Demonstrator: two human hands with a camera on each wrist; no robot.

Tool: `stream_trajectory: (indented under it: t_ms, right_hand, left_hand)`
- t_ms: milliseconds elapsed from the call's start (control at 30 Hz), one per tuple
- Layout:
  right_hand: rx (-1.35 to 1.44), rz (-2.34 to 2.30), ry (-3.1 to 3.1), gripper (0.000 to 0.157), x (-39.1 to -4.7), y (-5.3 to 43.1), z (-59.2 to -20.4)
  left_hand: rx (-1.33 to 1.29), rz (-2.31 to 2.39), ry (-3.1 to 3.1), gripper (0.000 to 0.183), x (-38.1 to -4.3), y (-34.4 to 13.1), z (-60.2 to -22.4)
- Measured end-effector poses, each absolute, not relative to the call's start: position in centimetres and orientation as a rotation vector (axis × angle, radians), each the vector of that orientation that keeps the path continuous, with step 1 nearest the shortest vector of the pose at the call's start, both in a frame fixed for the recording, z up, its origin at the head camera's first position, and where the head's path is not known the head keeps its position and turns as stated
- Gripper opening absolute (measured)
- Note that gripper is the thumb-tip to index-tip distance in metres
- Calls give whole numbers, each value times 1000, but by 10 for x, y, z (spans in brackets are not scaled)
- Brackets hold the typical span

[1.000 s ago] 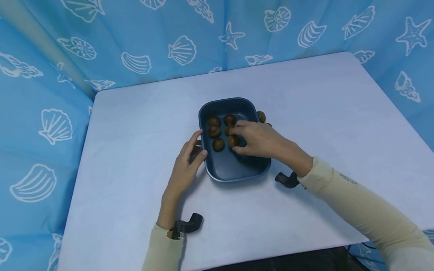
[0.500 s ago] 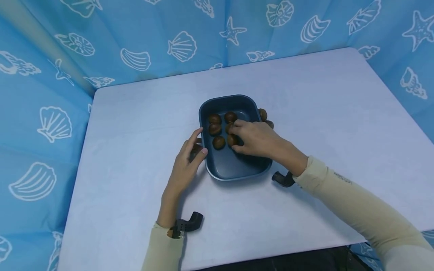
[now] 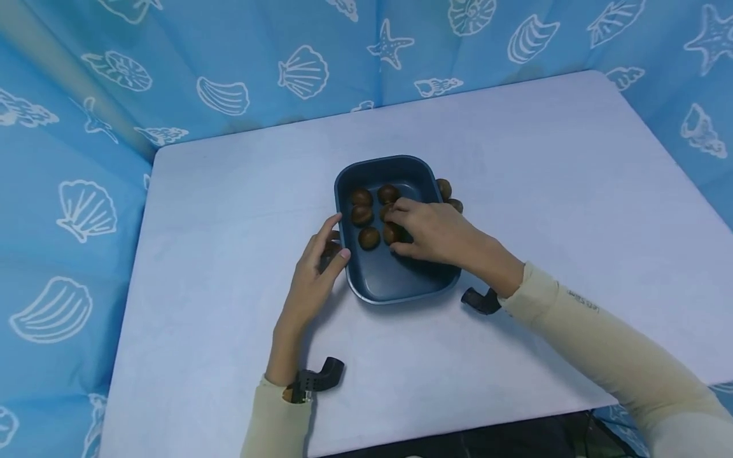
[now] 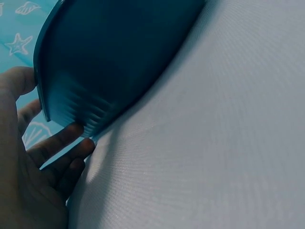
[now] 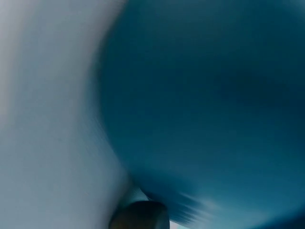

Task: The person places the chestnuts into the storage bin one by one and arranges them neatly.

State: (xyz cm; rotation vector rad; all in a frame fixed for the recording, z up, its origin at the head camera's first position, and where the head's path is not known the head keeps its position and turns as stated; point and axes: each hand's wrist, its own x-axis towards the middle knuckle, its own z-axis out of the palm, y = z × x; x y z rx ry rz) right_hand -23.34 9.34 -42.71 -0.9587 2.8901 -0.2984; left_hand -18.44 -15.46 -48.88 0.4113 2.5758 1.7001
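Observation:
A dark blue rectangular tray (image 3: 395, 289) holds several brown chestnuts (image 3: 369, 238), grouped toward its far half. My right hand (image 3: 438, 232) reaches over the right rim, thumb and fingertips around a chestnut (image 3: 392, 233) inside; another chestnut is partly covered by the fingers. My left hand (image 3: 309, 273) rests against the tray's left side, thumb and index fingertip at the rim. In the left wrist view the left hand's relaxed fingers (image 4: 59, 143) touch the outer wall (image 4: 109, 57). The right wrist view shows mostly the tray's outer wall (image 5: 205, 109), not the right hand.
Outside the tray's right edge lie two chestnuts (image 3: 443, 188) on the white-covered table (image 3: 229, 254). A dark brown rounded thing (image 5: 140, 215) appears low in the right wrist view. Blue shell-patterned curtains (image 3: 343, 63) hang behind and beside the table.
The head view has shifted slightly, so the scene sits a little higher in frame. Both hands, the tray and the chestnuts keep nearly the same places relative to each other.

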Motion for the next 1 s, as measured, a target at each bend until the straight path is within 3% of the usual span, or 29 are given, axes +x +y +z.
stream_trajectory:
  t_ms: [533, 733, 1000]
  right_hand:
    - [-959, -1017, 3032, 22, -226, 145, -403]
    - [-742, -972, 3086, 20, -220, 174, -400]
    - [-593, -846, 2980, 25, -210, 199, -427]
  left_hand:
    - [391, 1701, 2588, 55, -183, -153, -487]
    - [384, 1705, 2581, 55, -181, -154, -486]
    - [409, 1710, 2569, 55, -183, -155, -489]
